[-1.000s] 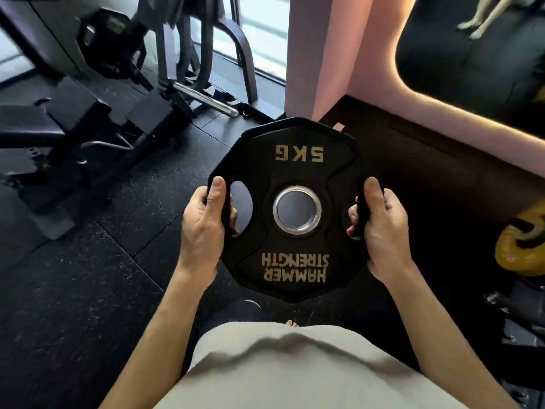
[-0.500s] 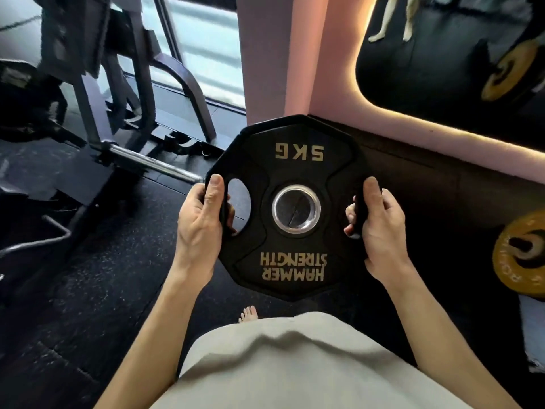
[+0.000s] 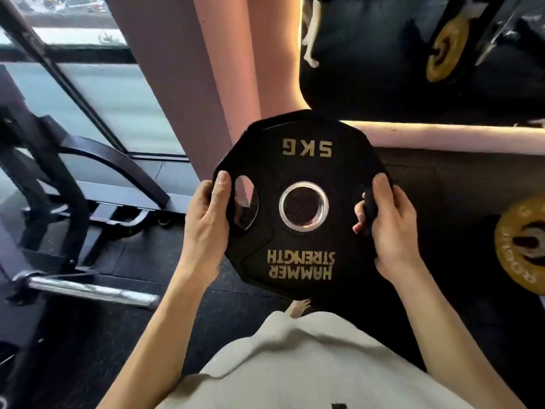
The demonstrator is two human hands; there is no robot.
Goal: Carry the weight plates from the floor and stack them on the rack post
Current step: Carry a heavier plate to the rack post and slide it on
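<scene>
Gripping black 5 kg weight plate (image 3: 303, 255) at both side cut-outs: left hand (image 3: 206, 228) clenching left edge, right hand (image 3: 389, 228) clenching right edge. Holding plate off floor, near torso. Lying at left: chrome bar (image 3: 88, 289). Standing at right: yellow plate (image 3: 522, 246).

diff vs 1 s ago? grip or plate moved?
No grip change. The view swung: the window and pink pillar now fill the top, the chrome bar slid to lower left, and the yellow plate rose at the right edge. A bare foot now shows under the plate. Unchanged: left hand and right hand hold the 5 kg plate by its side cut-outs, flat in front of the body.
</scene>
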